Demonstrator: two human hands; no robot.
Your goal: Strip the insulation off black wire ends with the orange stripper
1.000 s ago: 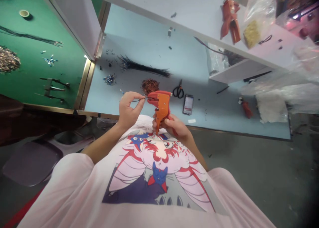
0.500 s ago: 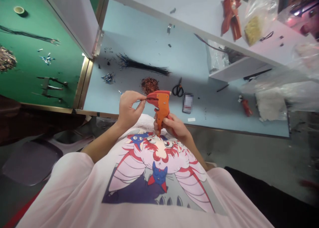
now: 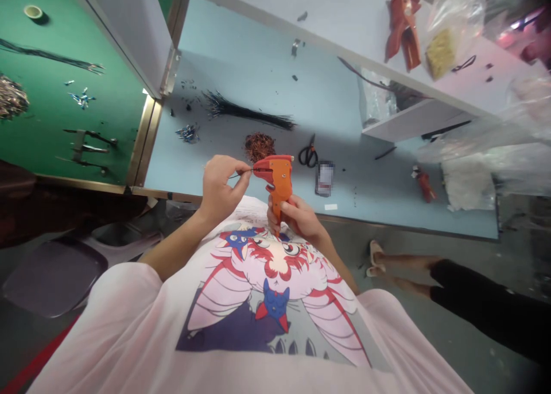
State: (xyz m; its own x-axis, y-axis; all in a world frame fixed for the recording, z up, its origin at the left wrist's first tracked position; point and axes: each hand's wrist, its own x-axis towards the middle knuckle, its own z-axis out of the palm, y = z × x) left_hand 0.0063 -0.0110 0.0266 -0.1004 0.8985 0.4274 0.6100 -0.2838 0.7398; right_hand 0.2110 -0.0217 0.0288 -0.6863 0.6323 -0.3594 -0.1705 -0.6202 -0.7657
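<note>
Between thumb and fingertips, my left hand (image 3: 222,186) pinches a thin black wire (image 3: 235,176), its end at the red jaws of an orange wire stripper (image 3: 282,178). My right hand (image 3: 297,215) is wrapped around the stripper's handle and holds it upright near the table edge. Just behind the tool's head lies a heap of copper-coloured wire scraps (image 3: 259,147). Beyond that, a bundle of black wires (image 3: 252,114) is spread across the blue tabletop. A small pile of blue and silver terminals (image 3: 187,132) sits to the left.
Black-handled scissors (image 3: 308,154) and a phone-like device (image 3: 324,178) lie right of the stripper. Red pliers (image 3: 425,186) rest farther right. A shelf (image 3: 327,23) overhangs the table's back, with another red tool (image 3: 403,29) on it. A person's legs (image 3: 408,262) show at right; a chair (image 3: 54,276) stands left.
My left hand has shifted slightly left, with more black wire showing between its fingertips and the stripper's jaws. At right, another person's legs and feet have come into fuller view.
</note>
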